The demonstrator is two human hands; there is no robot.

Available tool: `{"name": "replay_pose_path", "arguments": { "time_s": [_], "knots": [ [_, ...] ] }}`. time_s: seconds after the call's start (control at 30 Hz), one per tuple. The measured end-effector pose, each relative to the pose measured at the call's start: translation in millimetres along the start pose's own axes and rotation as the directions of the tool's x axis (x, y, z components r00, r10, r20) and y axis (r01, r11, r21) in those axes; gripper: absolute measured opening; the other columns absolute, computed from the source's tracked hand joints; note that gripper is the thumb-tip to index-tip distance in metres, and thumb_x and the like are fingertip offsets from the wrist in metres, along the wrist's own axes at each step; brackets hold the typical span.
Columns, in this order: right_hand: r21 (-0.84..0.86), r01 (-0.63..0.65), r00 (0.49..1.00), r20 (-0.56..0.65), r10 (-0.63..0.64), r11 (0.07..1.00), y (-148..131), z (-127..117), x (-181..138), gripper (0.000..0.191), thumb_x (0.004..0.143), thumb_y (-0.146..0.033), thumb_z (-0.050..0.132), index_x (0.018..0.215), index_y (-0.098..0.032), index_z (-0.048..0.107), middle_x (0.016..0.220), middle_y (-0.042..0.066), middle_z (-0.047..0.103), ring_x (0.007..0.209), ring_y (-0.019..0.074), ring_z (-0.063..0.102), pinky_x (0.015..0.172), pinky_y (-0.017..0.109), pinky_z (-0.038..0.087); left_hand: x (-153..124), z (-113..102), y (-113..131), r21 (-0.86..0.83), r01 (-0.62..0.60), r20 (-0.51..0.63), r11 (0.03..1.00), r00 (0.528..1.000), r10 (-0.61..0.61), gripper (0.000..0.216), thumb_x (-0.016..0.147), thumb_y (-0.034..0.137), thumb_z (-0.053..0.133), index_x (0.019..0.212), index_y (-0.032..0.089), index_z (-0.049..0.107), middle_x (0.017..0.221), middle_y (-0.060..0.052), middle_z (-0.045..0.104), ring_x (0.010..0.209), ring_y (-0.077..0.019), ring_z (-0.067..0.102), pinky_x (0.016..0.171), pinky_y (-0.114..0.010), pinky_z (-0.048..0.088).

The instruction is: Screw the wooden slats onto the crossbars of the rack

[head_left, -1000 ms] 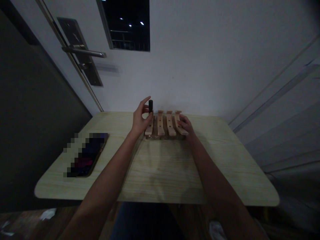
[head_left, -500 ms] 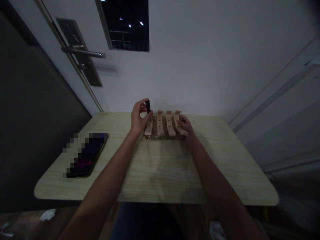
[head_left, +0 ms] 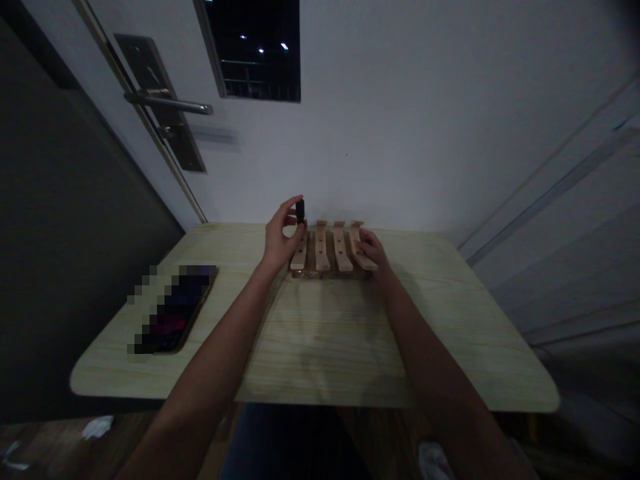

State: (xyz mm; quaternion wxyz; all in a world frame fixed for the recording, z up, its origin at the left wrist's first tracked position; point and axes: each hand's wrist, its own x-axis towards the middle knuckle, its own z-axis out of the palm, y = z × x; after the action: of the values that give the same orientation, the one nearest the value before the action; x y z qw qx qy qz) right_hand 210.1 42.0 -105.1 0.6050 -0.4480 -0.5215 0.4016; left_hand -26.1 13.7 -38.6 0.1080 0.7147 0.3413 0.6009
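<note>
Near the table's back edge stands a brownish, partly see-through base (head_left: 330,274) with several curved, light wooden pieces side by side, each with small dark holes. My left hand (head_left: 281,237) pinches a small black block-like piece (head_left: 300,209) upright between thumb and fingers. It is at the upper end of the leftmost wooden piece (head_left: 299,257); whether the two touch I cannot tell. On the other side my right hand (head_left: 374,251) is closed round the rightmost wooden piece (head_left: 365,261), which lies at a slant. Some of the right fingers are hidden behind it.
A phone (head_left: 193,310), partly pixelated, lies on the left of the pale wooden table (head_left: 320,347). Behind the table rises a white door (head_left: 390,133) with a metal lever handle (head_left: 175,105) and a dark window (head_left: 260,50).
My left hand has shifted slightly right, and the black piece has gone from a slight tilt to nearly upright. The right hand keeps its hold on the rightmost wooden piece.
</note>
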Motion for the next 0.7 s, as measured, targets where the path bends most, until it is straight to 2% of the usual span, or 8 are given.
{"name": "replay_pose_path", "arguments": {
  "time_s": [0.1, 0.33, 0.5, 0.7],
  "knots": [
    [-0.004, 0.002, 1.0, 0.005, -0.002, 1.0, -0.7, -0.1, -0.9, 0.044, 0.05, -0.049, 0.07, 0.083, -0.024, 0.055, 0.091, 0.004, 0.064, 0.092, 0.0239, 0.057, 0.084, 0.043, 0.046, 0.3, 0.7, -1.9, -0.015, 0.022, -0.006, 1.0, 1.0, -0.022, 0.053, 0.075, 0.019, 0.062, 0.125, 0.026, 0.046, 0.105, -0.003, 0.059, 0.079, -0.0101, 0.057, 0.075, -0.025, 0.051],
    [-0.062, 0.075, 0.994, 0.078, -0.07, 0.995, -1.8, -2.1, -4.5, 0.036, 0.063, -0.048, 0.065, 0.09, -0.025, 0.058, 0.094, 0.005, 0.065, 0.097, 0.0238, 0.057, 0.082, 0.043, 0.048, 1.8, 1.0, -7.5, 0.041, 0.024, -0.128, 0.999, 0.992, -0.018, 0.049, 0.07, 0.018, 0.07, 0.115, 0.026, 0.055, 0.1, -0.002, 0.056, 0.08, -0.0113, 0.055, 0.069, -0.024, 0.051],
    [-0.018, 0.031, 1.0, 0.001, -0.031, 0.999, -0.3, 0.1, -3.5, 0.035, 0.059, -0.043, 0.067, 0.086, -0.024, 0.056, 0.092, 0.004, 0.064, 0.093, 0.024, 0.058, 0.084, 0.045, 0.047, 0.1, 1.3, -8.2, 0.05, 0.014, -0.1, 0.999, 0.995, -0.009, 0.05, 0.075, 0.023, 0.067, 0.122, 0.027, 0.052, 0.095, -0.002, 0.057, 0.075, -0.0105, 0.055, 0.07, -0.025, 0.052],
    [0.02, -0.01, 1.0, 0.012, 0.009, 1.0, 1.7, -2.1, 0.2, 0.039, 0.051, -0.04, 0.069, 0.085, -0.024, 0.056, 0.091, 0.004, 0.063, 0.094, 0.0248, 0.057, 0.087, 0.047, 0.046, -1.6, 2.4, -2.7, 0.02, 0.007, -0.046, 1.0, 0.999, -0.006, 0.056, 0.08, 0.027, 0.06, 0.132, 0.026, 0.041, 0.11, -0.005, 0.06, 0.078, -0.0105, 0.057, 0.076, -0.025, 0.053]
  ]
}}
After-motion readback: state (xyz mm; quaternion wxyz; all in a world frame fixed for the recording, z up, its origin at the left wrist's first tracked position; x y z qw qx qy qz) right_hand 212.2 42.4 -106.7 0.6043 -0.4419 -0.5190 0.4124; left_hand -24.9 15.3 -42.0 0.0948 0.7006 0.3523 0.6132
